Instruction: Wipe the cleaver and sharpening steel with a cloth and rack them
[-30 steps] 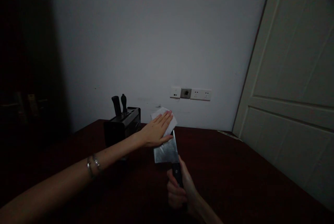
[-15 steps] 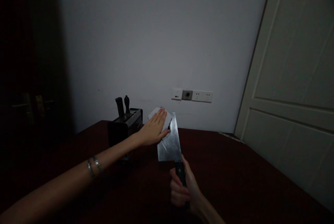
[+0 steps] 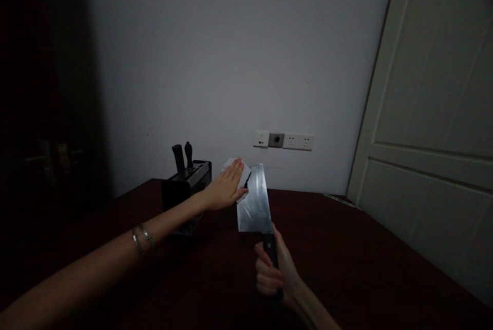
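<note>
My right hand (image 3: pixel 274 273) is closed round the black handle of a cleaver (image 3: pixel 254 201), whose broad steel blade points away from me above the dark red table (image 3: pixel 346 253). My left hand (image 3: pixel 226 188) lies flat, fingers together and stretched out, pressing a white cloth (image 3: pixel 243 173) against the blade's left edge. Most of the cloth is hidden under the hand. Bracelets sit on my left wrist.
A black knife block (image 3: pixel 187 183) with two dark handles sticking up stands on the table just left of my left hand. A wall socket strip (image 3: pixel 284 140) is on the grey wall behind. A pale door (image 3: pixel 431 130) closes the right side.
My left hand and the cloth slid off the blade's face toward its left edge, uncovering most of the steel. The cleaver shifted slightly right and up.
</note>
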{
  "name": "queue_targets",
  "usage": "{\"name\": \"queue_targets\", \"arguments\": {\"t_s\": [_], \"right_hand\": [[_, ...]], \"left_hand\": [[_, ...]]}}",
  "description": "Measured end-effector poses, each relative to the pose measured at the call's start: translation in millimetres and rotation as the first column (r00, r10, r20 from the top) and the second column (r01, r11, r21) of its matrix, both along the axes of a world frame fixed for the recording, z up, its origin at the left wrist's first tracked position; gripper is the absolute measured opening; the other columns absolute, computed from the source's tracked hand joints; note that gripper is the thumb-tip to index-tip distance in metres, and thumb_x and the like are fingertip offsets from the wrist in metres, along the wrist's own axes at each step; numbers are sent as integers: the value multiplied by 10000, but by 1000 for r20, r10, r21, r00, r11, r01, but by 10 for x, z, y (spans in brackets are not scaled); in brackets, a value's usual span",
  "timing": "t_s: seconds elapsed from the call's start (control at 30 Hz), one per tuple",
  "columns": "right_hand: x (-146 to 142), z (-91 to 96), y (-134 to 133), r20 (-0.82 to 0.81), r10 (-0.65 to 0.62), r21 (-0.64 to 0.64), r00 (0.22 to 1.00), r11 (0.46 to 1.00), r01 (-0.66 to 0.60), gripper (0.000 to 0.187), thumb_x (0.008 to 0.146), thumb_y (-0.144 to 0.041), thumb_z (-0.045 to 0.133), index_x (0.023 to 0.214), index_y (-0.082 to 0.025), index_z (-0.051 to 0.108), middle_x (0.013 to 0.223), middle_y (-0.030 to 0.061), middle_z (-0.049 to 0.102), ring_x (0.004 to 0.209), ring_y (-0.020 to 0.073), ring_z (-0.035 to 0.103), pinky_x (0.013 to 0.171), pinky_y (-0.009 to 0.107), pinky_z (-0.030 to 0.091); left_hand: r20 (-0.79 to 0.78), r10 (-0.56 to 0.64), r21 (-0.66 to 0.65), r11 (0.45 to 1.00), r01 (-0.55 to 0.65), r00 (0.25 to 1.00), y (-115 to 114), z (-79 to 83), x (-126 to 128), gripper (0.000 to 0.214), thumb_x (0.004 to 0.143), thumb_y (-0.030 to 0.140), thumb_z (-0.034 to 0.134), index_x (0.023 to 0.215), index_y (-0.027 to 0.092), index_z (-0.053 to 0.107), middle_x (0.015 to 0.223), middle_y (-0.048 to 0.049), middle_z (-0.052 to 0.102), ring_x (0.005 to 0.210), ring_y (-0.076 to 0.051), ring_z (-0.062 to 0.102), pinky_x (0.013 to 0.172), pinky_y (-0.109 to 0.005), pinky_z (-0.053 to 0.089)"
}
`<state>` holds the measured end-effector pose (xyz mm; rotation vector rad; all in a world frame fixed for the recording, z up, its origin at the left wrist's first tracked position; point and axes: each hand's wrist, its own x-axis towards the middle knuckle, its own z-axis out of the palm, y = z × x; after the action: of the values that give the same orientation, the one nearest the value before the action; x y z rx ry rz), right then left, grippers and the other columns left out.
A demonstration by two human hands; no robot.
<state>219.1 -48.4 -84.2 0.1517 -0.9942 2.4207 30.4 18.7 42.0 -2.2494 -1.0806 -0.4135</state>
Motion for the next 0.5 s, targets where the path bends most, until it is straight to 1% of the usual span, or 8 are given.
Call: {"name": "queue_targets", "arguments": {"t_s": [0.07,0.17,0.27,0.33,0.37,0.43,0.5], "right_hand": [[17,18,-1,13,-27,-8,1000,1000,27,621,753,-719,308,453,-180,385,259,-84,334,183,30,182,254,152,249],[41,33,0,39,-39,-16,998,999,40,623,749,-721,310,448,-179,374,256,-82,337,186,27,180,258,149,247],[43,24,5,39,25,-11,999,1000,-25,607,738,-715,349,454,-180,374,256,-82,347,186,29,187,256,149,245],[34,15,5,33,80,-9,996,997,-80,594,726,-713,382,462,-181,373,261,-86,349,185,30,191,257,150,246],[29,14,3,29,95,-9,995,995,-95,591,725,-711,387,465,-181,373,263,-88,349,185,29,192,259,151,250],[21,20,-6,27,100,-6,995,995,-99,600,736,-717,356,467,-180,374,267,-87,352,187,29,197,265,155,260],[17,31,-17,33,80,-7,996,997,-80,625,755,-724,291,464,-178,380,269,-80,354,190,30,202,270,155,259]], "left_hand": [[-38,-36,-2,999,36,999,-63,2,25,710,905,499,198,1387,3,37,1461,-208,8,1343,-241,-89,1097,-388,96],[-123,-125,-47,992,120,985,-294,-67,140,714,896,502,244,1391,15,79,1466,-190,8,1345,-241,-86,1103,-372,79],[-183,-251,-132,964,229,951,-541,-151,266,740,882,518,283,1400,32,78,1470,-170,-9,1350,-234,-71,1109,-353,73],[-187,-313,-200,940,275,931,-635,-176,320,770,870,550,286,1404,38,73,1470,-169,-9,1352,-235,-59,1111,-350,81],[-175,-324,-228,932,282,930,-651,-176,337,769,871,555,276,1405,41,73,1470,-170,-5,1352,-236,-56,1110,-353,87],[-123,-300,-246,933,264,946,-618,-155,352,715,892,526,240,1406,55,79,1470,-166,-13,1350,-239,-65,1108,-369,99],[-46,-232,-198,956,219,972,-514,-120,352,628,917,465,213,1406,86,101,1468,-153,-62,1344,-248,-89,1103,-393,108]]}}
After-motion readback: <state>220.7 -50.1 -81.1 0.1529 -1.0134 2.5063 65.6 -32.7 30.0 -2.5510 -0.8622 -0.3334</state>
